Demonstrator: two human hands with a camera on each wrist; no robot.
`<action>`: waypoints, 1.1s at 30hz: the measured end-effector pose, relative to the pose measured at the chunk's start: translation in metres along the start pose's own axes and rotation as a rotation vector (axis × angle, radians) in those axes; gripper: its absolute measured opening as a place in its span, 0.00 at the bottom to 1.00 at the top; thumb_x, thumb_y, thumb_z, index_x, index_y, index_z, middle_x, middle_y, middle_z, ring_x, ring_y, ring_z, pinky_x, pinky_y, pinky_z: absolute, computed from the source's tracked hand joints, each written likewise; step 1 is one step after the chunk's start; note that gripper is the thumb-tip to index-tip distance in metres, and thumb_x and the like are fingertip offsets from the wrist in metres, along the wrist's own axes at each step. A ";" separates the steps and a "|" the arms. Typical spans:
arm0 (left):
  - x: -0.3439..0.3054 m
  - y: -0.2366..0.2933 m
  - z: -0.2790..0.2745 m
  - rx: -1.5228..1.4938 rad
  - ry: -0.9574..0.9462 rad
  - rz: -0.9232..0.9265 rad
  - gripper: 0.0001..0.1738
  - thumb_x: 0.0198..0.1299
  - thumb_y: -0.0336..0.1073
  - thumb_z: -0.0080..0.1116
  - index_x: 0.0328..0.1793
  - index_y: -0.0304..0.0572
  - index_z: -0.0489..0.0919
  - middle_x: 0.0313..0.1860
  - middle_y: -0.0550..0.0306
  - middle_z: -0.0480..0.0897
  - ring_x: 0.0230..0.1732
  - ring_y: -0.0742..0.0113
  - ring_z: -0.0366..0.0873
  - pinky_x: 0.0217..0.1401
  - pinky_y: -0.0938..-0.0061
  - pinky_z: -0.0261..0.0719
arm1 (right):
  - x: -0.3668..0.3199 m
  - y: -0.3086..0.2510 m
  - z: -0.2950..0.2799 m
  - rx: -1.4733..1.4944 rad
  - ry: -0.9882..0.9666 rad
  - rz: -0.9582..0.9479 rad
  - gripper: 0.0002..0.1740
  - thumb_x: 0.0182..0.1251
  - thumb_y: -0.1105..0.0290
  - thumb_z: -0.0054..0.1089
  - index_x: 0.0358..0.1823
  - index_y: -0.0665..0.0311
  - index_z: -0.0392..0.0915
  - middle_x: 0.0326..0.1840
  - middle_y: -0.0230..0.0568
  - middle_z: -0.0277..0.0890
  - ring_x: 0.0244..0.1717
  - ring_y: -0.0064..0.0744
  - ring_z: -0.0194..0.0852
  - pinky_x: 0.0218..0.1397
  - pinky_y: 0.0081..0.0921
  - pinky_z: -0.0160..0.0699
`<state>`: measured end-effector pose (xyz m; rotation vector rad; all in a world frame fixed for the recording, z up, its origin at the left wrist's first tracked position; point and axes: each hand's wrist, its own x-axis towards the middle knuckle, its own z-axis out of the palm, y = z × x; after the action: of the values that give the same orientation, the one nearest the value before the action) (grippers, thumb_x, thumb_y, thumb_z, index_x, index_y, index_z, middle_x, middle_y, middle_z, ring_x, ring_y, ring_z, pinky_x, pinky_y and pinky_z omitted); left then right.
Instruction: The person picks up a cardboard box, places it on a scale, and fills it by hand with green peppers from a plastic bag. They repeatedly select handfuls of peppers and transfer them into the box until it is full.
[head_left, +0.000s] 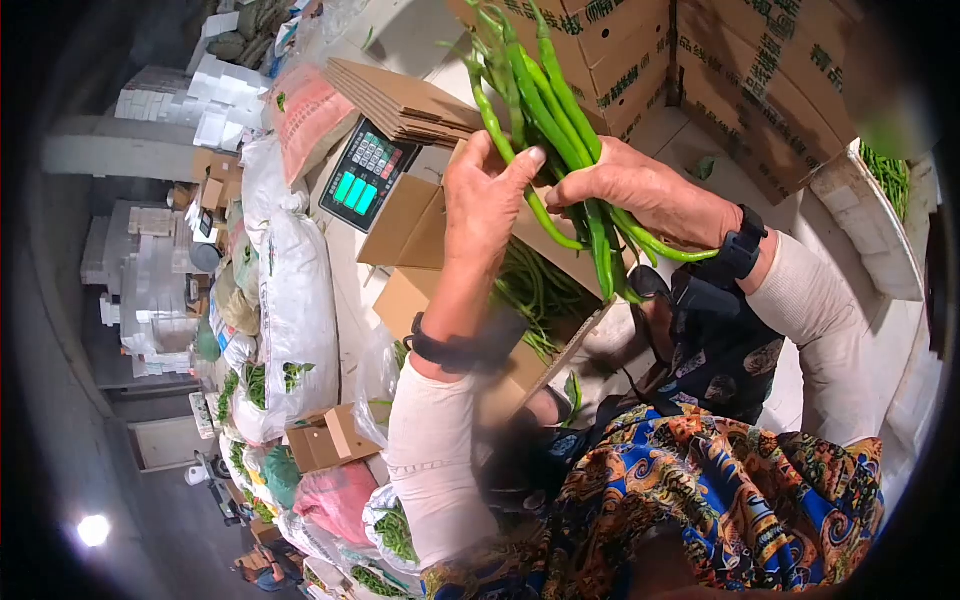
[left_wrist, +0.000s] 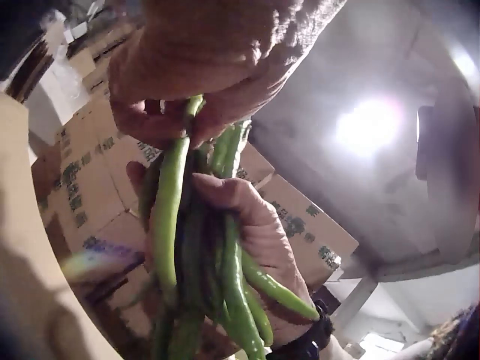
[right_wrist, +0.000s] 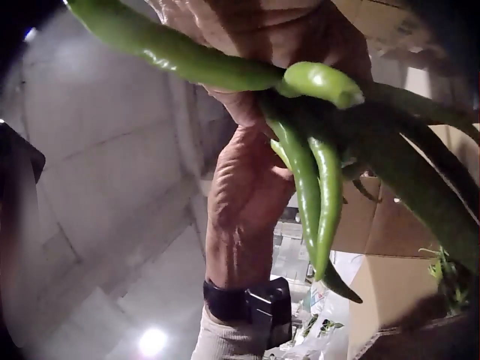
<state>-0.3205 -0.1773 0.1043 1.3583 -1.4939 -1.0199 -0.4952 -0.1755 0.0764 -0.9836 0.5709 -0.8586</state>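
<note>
My right hand (head_left: 645, 190) grips a bunch of long green chili peppers (head_left: 555, 105), the thumb lying across them. Beside it, my left hand (head_left: 480, 200) pinches one pepper (left_wrist: 171, 217) near its stem end, between thumb and fingers. Both hands are close together, raised over an open cardboard box (head_left: 410, 225) that has more green peppers (head_left: 540, 285) inside. Several pepper tips hang out below the right hand, as the right wrist view also shows. The palm side of the right hand is partly hidden behind the bunch.
A lit digital scale (head_left: 365, 175) stands left of the box, near flattened cardboard (head_left: 400, 100). Printed cartons (head_left: 760, 90) stand ahead. A white foam box (head_left: 865, 230) with green produce is at the right. White sacks (head_left: 295, 300) line the left.
</note>
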 end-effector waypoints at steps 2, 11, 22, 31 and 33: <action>0.000 -0.002 -0.003 -0.107 0.022 -0.098 0.15 0.58 0.37 0.65 0.46 0.37 0.77 0.31 0.66 0.78 0.28 0.81 0.70 0.29 0.85 0.67 | -0.001 -0.001 0.000 -0.063 0.004 -0.077 0.11 0.58 0.69 0.59 0.40 0.66 0.76 0.29 0.30 0.75 0.29 0.15 0.71 0.32 0.16 0.70; -0.003 -0.009 -0.040 -0.264 -0.073 -0.211 0.08 0.62 0.37 0.61 0.43 0.42 0.77 0.31 0.62 0.80 0.26 0.82 0.71 0.24 0.88 0.65 | 0.008 0.001 -0.023 -0.094 0.064 0.004 0.15 0.57 0.62 0.62 0.38 0.68 0.79 0.32 0.34 0.79 0.32 0.20 0.76 0.37 0.19 0.75; -0.026 -0.015 -0.096 -0.243 -0.114 -0.228 0.10 0.62 0.36 0.60 0.47 0.41 0.78 0.31 0.63 0.81 0.27 0.82 0.73 0.23 0.87 0.64 | 0.013 -0.007 -0.036 0.030 0.168 0.165 0.13 0.56 0.65 0.62 0.39 0.67 0.80 0.29 0.33 0.79 0.28 0.21 0.77 0.33 0.20 0.78; -0.059 -0.060 -0.124 -0.192 0.013 -0.365 0.11 0.61 0.35 0.61 0.46 0.38 0.79 0.31 0.61 0.81 0.27 0.80 0.73 0.25 0.86 0.65 | 0.010 -0.002 -0.024 0.286 0.091 0.143 0.14 0.57 0.73 0.63 0.44 0.72 0.76 0.35 0.39 0.82 0.32 0.25 0.82 0.38 0.18 0.84; -0.068 -0.076 -0.128 -0.194 0.002 -0.414 0.11 0.61 0.35 0.61 0.46 0.38 0.79 0.31 0.61 0.81 0.27 0.80 0.72 0.25 0.85 0.66 | 0.009 -0.003 -0.022 0.263 0.080 0.147 0.14 0.57 0.73 0.63 0.44 0.72 0.76 0.35 0.39 0.82 0.32 0.25 0.82 0.38 0.18 0.84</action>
<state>-0.1722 -0.1189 0.0664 1.5583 -1.0979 -1.3810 -0.5074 -0.1946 0.0684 -0.6621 0.5750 -0.8202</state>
